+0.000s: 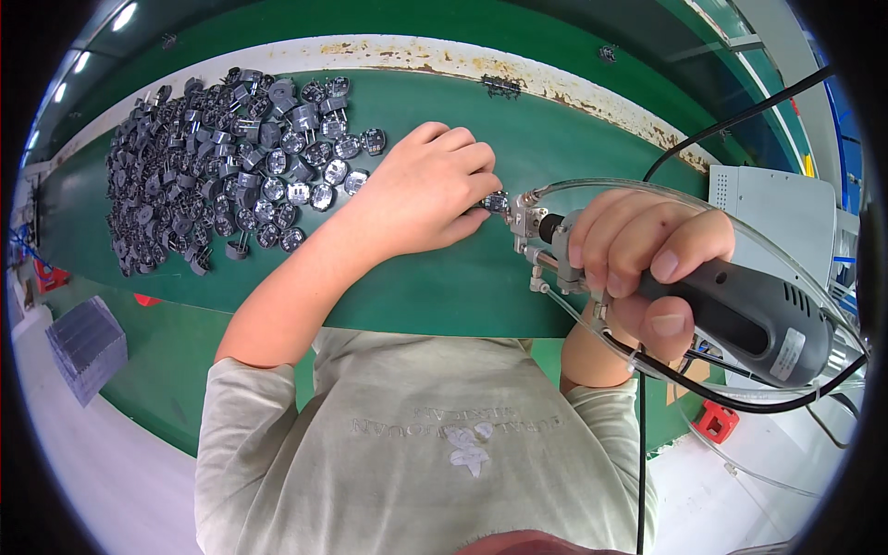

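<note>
My left hand point(430, 190) pinches a small dark round part point(496, 202) just above the green work surface. The fingers hide most of this part, but it resembles the loose ones to its left. In my right hand point(652, 245) is a grey-black handheld electric screwdriver point(763, 319), its fingers and thumb wrapped around the body. A metal head point(527, 222) with fittings and clear hoses sits at the screwdriver's front. Its tip points left and meets or nearly meets the pinched part; contact cannot be made out.
A large heap of dark round parts point(199, 166) covers the table's left side. A white, rust-stained ledge point(416, 54) runs along the back. A light grey box point(775, 208) stands at the right, with a black cable point(740, 118) above. Red pieces point(715, 422) lie lower right.
</note>
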The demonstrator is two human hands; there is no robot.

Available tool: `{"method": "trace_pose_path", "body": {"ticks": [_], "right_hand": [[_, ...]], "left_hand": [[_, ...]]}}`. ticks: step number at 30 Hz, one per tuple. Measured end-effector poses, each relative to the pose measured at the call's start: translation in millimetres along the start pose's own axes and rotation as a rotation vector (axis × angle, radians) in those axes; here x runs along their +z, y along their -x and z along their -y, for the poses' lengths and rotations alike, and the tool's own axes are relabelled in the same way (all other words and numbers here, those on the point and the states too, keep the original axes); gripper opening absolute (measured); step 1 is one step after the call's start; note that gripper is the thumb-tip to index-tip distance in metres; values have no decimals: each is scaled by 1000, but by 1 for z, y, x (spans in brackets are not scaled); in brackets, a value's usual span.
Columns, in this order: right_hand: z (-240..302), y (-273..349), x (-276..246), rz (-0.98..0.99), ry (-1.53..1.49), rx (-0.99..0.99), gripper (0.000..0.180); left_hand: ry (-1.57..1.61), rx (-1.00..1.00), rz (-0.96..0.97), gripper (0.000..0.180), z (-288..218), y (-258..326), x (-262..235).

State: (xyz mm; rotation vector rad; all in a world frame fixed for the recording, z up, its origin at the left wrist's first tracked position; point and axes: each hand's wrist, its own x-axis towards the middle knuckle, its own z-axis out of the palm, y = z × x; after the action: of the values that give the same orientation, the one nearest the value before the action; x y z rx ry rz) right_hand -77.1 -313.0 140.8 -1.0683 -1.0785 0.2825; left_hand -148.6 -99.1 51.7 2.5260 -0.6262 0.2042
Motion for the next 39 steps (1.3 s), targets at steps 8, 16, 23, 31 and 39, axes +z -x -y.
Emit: {"method": "trace_pose_path", "body": {"ticks": [8,16,23,31,39], "right_hand": [[-1,-1,1,34,-2,-3,27],[0,-2,2,31,-10,11,28],[-1,-5,14,17,69,28,24],[-4,-13,43,-35,420,96,25],[32,-2,2,-290,-157,-142,29]], "left_hand": [[11,1,-18,24,1,0,1],[26,-3,-24,24,2,0,1],[39,-8,-27,25,0,2,3],[38,39,-54,15,2,-2,3],[-165,-26,12,20,8,-19,-25]]}}
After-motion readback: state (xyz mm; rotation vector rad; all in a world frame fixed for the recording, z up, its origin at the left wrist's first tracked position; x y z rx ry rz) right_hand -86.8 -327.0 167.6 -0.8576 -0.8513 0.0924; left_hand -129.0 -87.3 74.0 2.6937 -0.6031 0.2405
